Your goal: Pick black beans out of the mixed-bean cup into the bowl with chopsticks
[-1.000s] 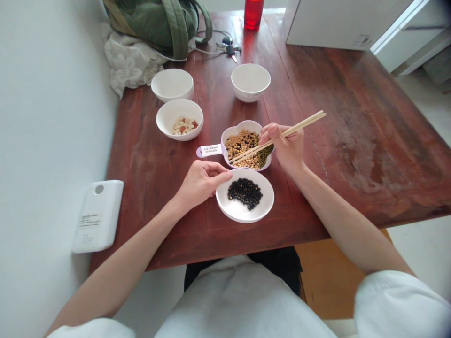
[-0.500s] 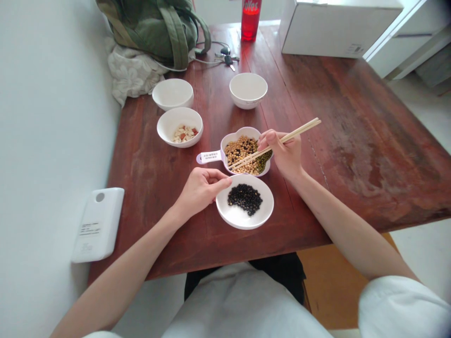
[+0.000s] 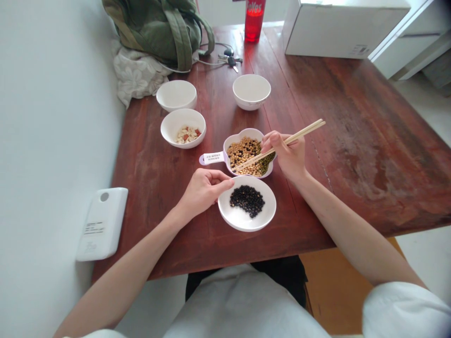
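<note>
My right hand (image 3: 287,152) is closed around a pair of wooden chopsticks (image 3: 306,128). Their tips rest among mixed beans (image 3: 246,149), mostly tan with black ones among them and green ones at the right, in a flower-shaped bowl with a lilac handle (image 3: 213,158). My left hand (image 3: 204,190) pinches the left rim of a white bowl (image 3: 243,223) between thumb and fingers. Black beans (image 3: 248,199) lie inside that bowl, which stands just in front of the flower-shaped one. Whether a bean sits between the chopstick tips is too small to tell.
Farther back stand a white bowl of pale and brown pieces (image 3: 169,129), a white bowl (image 3: 176,94) behind it and another white bowl (image 3: 252,91). A green backpack (image 3: 155,33), keys (image 3: 231,61), a red bottle (image 3: 253,23) and a white box (image 3: 341,30) line the back.
The whole view has shifted slightly, so everything appears a little farther right. Both hands keep their grips, and the chopstick tips stay in the flower-shaped bowl.
</note>
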A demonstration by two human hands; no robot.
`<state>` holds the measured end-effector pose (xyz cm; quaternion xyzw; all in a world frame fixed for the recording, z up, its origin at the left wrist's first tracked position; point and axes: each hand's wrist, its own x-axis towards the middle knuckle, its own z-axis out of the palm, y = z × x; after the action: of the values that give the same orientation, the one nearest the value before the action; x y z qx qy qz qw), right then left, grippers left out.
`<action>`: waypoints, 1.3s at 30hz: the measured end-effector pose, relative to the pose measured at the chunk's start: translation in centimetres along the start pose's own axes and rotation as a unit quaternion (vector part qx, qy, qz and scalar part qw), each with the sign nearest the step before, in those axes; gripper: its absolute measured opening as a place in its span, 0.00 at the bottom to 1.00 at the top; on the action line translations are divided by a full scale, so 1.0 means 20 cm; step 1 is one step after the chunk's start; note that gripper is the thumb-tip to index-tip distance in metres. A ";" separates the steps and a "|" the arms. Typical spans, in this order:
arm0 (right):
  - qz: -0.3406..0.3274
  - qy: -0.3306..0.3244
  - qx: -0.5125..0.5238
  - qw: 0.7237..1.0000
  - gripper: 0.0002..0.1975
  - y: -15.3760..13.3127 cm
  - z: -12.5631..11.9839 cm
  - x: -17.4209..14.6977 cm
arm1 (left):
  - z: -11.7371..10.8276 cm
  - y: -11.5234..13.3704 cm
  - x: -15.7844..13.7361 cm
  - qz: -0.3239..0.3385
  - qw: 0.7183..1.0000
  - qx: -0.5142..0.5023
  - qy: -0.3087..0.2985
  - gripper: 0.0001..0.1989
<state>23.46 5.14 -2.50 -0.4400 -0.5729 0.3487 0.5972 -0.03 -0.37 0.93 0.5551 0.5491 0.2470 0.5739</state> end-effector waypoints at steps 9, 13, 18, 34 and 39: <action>-0.012 -0.018 0.054 0.998 0.31 -0.04 -0.04 0.04 | 0.00 0.00 0.00 -0.006 1.000 -0.001 -0.003 0.12; -0.011 -0.025 0.040 0.999 0.32 -0.06 -0.05 0.04 | 0.00 0.00 0.00 -0.007 1.000 0.002 -0.003 0.12; -0.014 0.065 -0.027 0.997 0.29 -0.06 -0.04 0.04 | 0.00 0.00 0.00 -0.005 1.000 -0.004 -0.006 0.13; -0.066 0.022 -0.073 0.995 0.17 -0.05 0.00 -0.03 | -0.01 -0.01 0.00 -0.004 1.000 -0.004 -0.009 0.12; -0.060 0.039 -0.045 0.996 0.18 -0.05 0.00 -0.03 | -0.01 -0.01 0.00 -0.004 1.000 -0.004 -0.009 0.12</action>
<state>23.37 4.22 -1.71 -0.4445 -0.5896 0.2686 0.6186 -0.15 -0.27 0.81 0.5534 0.5449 0.2418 0.5817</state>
